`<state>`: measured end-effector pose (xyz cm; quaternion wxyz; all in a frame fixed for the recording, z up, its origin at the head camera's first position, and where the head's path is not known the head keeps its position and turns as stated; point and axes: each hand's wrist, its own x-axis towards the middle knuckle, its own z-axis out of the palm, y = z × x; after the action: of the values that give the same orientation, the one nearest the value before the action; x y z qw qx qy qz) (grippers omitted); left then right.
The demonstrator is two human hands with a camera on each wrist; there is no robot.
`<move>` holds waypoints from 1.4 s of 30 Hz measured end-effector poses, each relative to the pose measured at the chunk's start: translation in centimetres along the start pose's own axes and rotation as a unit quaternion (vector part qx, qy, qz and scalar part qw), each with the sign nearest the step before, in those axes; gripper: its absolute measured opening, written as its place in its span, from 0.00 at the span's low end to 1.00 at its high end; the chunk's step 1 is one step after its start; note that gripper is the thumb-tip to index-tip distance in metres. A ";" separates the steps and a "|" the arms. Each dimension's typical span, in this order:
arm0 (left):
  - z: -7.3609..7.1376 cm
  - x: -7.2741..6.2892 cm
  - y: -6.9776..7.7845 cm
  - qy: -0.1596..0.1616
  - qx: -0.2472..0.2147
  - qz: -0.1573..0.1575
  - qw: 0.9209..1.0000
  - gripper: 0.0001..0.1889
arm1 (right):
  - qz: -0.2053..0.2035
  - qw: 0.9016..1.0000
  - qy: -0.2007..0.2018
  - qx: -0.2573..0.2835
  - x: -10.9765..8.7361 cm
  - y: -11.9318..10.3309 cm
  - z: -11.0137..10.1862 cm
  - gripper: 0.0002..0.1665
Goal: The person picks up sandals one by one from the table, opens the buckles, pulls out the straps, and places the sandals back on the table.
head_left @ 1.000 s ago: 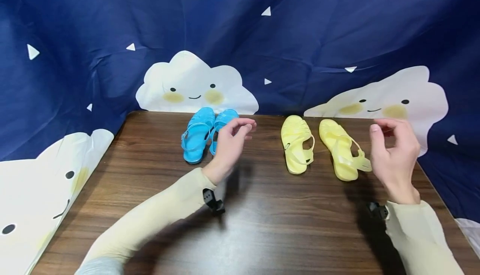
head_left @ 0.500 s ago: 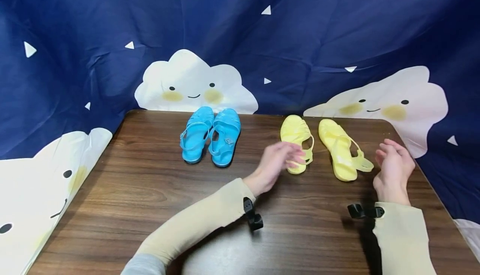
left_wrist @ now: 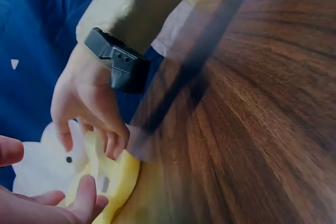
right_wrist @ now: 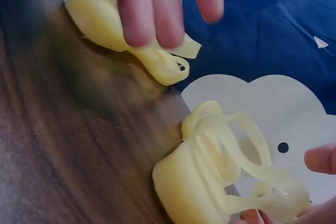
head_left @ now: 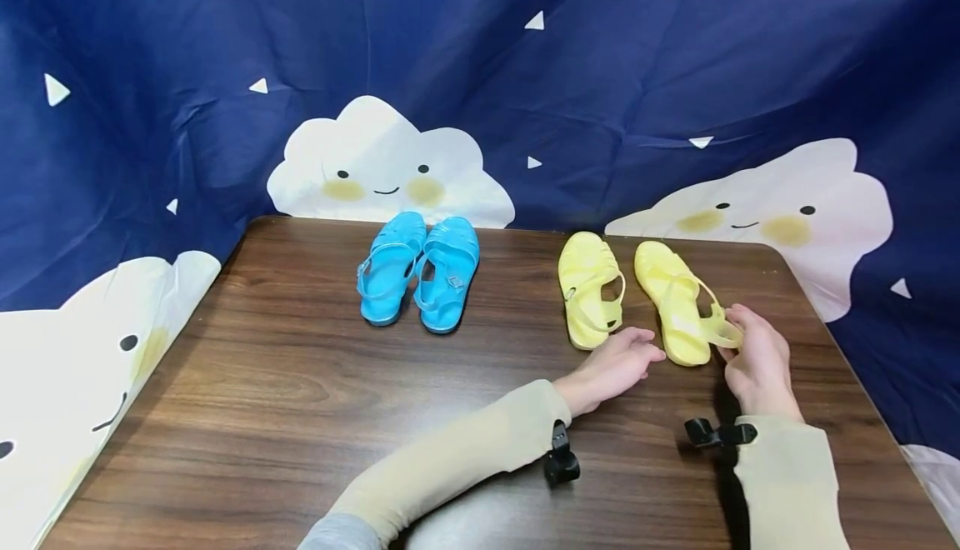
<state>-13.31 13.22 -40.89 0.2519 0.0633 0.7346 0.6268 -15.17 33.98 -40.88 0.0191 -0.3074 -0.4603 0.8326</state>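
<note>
Two yellow jelly sandals lie on the table's right side. My left hand (head_left: 617, 367) reaches low between them, its fingers extended just in front of the heel of the left yellow sandal (head_left: 591, 287); it holds nothing. Beside the right yellow sandal (head_left: 675, 304) is my right hand (head_left: 761, 358), with its fingertips right at the loose heel strap (head_left: 723, 333). In the right wrist view a right fingertip (right_wrist: 320, 159) stands apart from the strap (right_wrist: 278, 195), and another shows beneath it. The left wrist view shows my left fingers (left_wrist: 84, 198) near the same sandal (left_wrist: 123, 179).
A pair of blue jelly sandals (head_left: 453, 275) stands side by side at the back left of the dark wooden table (head_left: 300, 417). Behind the table hangs a navy cloth (head_left: 585, 75) with clouds and white triangles. Both wrists carry black cameras (head_left: 561, 454).
My left hand has moved right, from beside the blue sandals past the left yellow one. My right hand has come down and leftward to the right yellow sandal's strap.
</note>
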 end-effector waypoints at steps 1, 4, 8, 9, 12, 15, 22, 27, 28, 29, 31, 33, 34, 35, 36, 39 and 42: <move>0.3 0.2 0.0 0.001 0.010 -0.003 1.000 0.22 | 0.004 1.000 -0.004 -0.003 0.1 0.1 0.0 0.04; 1.0 0.9 0.0 0.005 0.051 -0.010 0.999 0.27 | 0.016 1.000 -0.024 -0.010 0.3 0.4 0.0 0.02; 2.0 1.7 -0.1 0.027 0.110 -0.006 0.994 0.29 | 0.018 0.998 -0.057 -0.021 0.5 0.7 -0.1 0.03; 2.2 1.9 -0.2 0.031 0.117 -0.005 0.993 0.30 | 0.017 0.998 -0.062 -0.025 0.5 0.8 -0.2 0.04; 2.7 2.6 -0.4 0.042 0.115 -0.004 0.992 0.30 | 0.020 0.997 -0.068 -0.032 0.5 0.8 -0.2 0.07; 3.1 3.0 -0.4 0.050 0.113 -0.001 0.992 0.30 | 0.028 0.997 -0.069 -0.037 0.5 0.8 -0.2 0.06; 3.5 3.5 -0.1 0.071 0.121 -0.006 0.990 0.31 | 0.036 0.995 -0.074 -0.059 0.2 1.1 0.2 0.06; 3.5 3.6 -0.1 0.081 0.107 -0.012 0.991 0.32 | 0.039 0.994 -0.071 -0.079 0.3 1.5 0.2 0.05; 3.4 3.7 -0.1 0.083 0.104 -0.010 0.991 0.32 | 0.037 0.993 -0.070 -0.084 0.4 1.6 0.2 0.05; 3.4 3.7 0.0 0.085 0.102 -0.007 0.991 0.31 | 0.035 0.993 -0.070 -0.087 0.4 1.7 0.1 0.07; 3.3 3.7 0.0 0.092 0.104 0.001 0.990 0.31 | 0.026 0.993 -0.072 -0.094 0.5 1.9 0.1 0.11; 3.2 3.7 0.0 0.100 0.103 0.009 0.990 0.30 | 0.014 0.992 -0.075 -0.098 0.6 2.1 0.1 0.16; 3.2 3.7 -0.1 0.104 0.102 0.012 0.989 0.30 | 0.009 0.992 -0.079 -0.096 0.6 2.1 0.0 0.19; 3.2 3.7 -0.1 0.108 0.101 0.013 0.989 0.30 | 0.005 0.992 -0.085 -0.090 0.6 2.2 -0.1 0.21; 3.2 3.7 -0.1 0.111 0.101 0.014 0.989 0.30 | 0.003 0.992 -0.091 -0.086 0.6 2.3 -0.1 0.22; 3.2 3.6 -0.1 0.109 0.105 0.012 0.988 0.30 | 0.002 0.992 -0.103 -0.073 0.6 2.4 -0.2 0.23; 3.3 3.5 -0.1 0.102 0.123 0.014 0.987 0.30 | 0.001 0.992 -0.102 -0.072 0.6 2.5 -0.3 0.24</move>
<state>-14.83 17.53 -42.31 0.1571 0.0392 0.8269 0.5385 -14.90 32.95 -43.19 -0.0513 -0.2220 -0.5179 0.8245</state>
